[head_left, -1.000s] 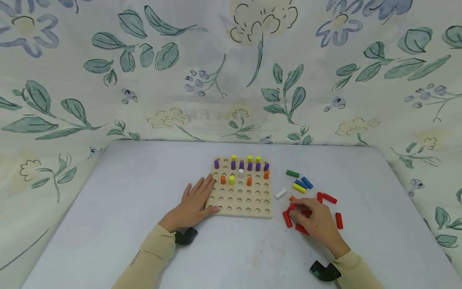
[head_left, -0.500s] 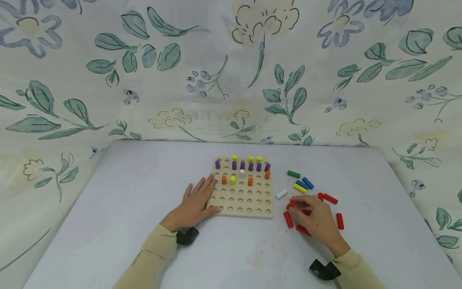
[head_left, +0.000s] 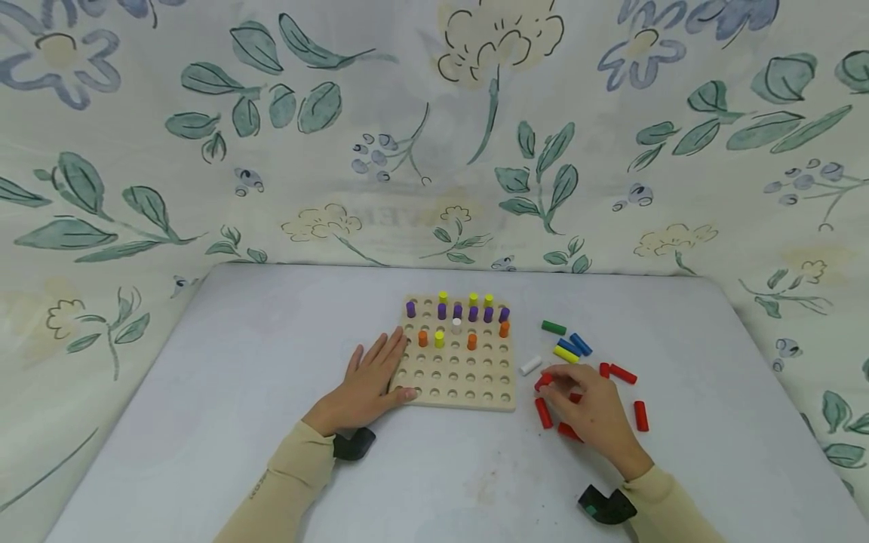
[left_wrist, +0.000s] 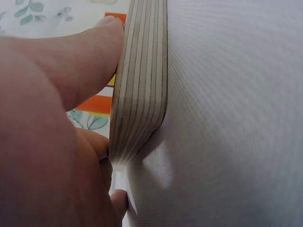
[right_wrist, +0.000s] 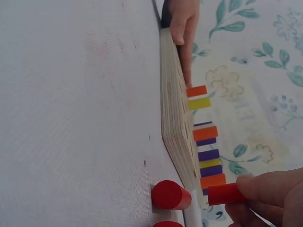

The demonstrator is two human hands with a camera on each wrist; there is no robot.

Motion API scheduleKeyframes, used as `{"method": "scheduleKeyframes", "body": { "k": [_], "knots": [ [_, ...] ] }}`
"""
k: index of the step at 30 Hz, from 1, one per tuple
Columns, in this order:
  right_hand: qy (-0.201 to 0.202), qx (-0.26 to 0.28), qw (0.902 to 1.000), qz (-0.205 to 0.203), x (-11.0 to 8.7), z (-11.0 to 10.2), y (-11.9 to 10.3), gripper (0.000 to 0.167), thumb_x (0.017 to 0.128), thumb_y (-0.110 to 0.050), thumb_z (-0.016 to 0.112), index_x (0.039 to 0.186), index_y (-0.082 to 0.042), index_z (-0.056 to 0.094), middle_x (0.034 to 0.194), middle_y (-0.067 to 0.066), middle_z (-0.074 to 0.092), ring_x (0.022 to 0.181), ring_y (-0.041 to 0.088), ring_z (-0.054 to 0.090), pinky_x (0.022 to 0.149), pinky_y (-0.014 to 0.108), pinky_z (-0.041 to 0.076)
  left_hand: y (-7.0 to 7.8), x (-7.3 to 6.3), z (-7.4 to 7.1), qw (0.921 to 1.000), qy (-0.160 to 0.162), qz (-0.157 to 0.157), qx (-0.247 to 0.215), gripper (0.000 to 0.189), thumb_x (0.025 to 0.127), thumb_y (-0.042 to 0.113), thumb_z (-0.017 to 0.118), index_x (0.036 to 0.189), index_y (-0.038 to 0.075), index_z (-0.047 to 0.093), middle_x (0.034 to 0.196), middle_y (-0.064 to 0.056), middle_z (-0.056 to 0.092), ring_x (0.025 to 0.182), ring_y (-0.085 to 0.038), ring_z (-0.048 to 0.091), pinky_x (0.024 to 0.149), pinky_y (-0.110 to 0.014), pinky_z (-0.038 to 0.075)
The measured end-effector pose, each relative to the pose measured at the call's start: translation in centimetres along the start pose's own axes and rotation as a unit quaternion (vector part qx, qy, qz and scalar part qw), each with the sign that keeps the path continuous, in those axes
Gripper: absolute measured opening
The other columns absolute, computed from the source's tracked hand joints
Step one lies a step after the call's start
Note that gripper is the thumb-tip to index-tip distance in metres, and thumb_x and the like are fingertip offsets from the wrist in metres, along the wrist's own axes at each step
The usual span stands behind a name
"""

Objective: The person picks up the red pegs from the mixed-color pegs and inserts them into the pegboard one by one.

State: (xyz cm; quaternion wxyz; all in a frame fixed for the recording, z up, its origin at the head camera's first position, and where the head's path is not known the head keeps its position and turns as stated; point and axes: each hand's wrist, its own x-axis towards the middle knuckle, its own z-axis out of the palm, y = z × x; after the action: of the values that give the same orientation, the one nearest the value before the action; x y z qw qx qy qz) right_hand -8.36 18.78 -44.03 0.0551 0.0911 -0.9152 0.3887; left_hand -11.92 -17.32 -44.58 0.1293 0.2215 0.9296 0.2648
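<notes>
My right hand (head_left: 592,407) pinches a red peg (right_wrist: 225,194) between thumb and fingertips, at the right of the wooden pegboard (head_left: 479,386). In the right wrist view the peg is held just off the board's edge. My left hand (head_left: 363,386) rests with straight fingers along the board's left edge, its thumb on the front left corner. Purple pegs (head_left: 473,314), yellow pegs (head_left: 439,339), orange pegs (head_left: 471,342) and one white peg (head_left: 457,326) stand upright in holes towards the back of the board. Its front rows show bare holes.
Loose pegs lie right of the board: a white peg (head_left: 530,366), a green peg (head_left: 554,327), blue pegs (head_left: 580,344), a yellow peg (head_left: 566,354) and several red pegs (head_left: 641,416). Some are partly hidden by the right hand. Floral cloth (head_left: 407,249) hangs behind the white table (head_left: 299,317).
My right hand has shifted slightly left and up with the red peg. An orange peg that showed beside its fingertips is now hidden. The left hand stays put on the board.
</notes>
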Motion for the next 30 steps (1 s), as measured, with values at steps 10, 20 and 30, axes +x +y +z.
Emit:
{"method": "scheduleKeyframes", "body": {
  "k": [10,20,30],
  "knots": [
    [0.010,0.011,0.9999,-0.007,0.4,0.5,-0.4,0.029,0.086,-0.012,0.081,0.114,-0.009,0.073,0.107,0.003,0.070,0.096,0.020,0.065,0.079,0.029,0.056,0.0,0.0,0.0,1.0000,-0.002,-0.003,-0.002,0.090,0.101,0.045,0.057,0.160,0.000,0.008,0.168,-0.013,0.000,0.154,-0.037,-0.004,0.117,-0.062,-0.008],
    [0.011,0.018,0.9998,-0.003,0.7,0.9,-1.0,0.026,0.088,-0.013,0.080,0.113,-0.011,0.074,0.110,0.004,0.069,0.102,0.021,0.064,0.086,0.044,0.056,0.0,0.0,-0.1,1.0000,-0.001,-0.001,-0.002,0.090,0.100,0.045,0.058,0.160,-0.001,0.008,0.168,-0.014,-0.001,0.153,-0.038,-0.003,0.116,-0.063,-0.008],
    [0.003,0.020,0.9997,0.010,1.1,1.1,-1.5,0.026,0.089,-0.015,0.079,0.114,-0.011,0.074,0.111,0.004,0.069,0.105,0.023,0.061,0.089,0.046,0.054,0.0,0.1,-0.1,1.0000,-0.002,-0.001,0.001,0.091,0.100,0.046,0.058,0.160,-0.001,0.008,0.168,-0.015,0.000,0.153,-0.038,-0.003,0.116,-0.063,-0.007]
  ]
}}
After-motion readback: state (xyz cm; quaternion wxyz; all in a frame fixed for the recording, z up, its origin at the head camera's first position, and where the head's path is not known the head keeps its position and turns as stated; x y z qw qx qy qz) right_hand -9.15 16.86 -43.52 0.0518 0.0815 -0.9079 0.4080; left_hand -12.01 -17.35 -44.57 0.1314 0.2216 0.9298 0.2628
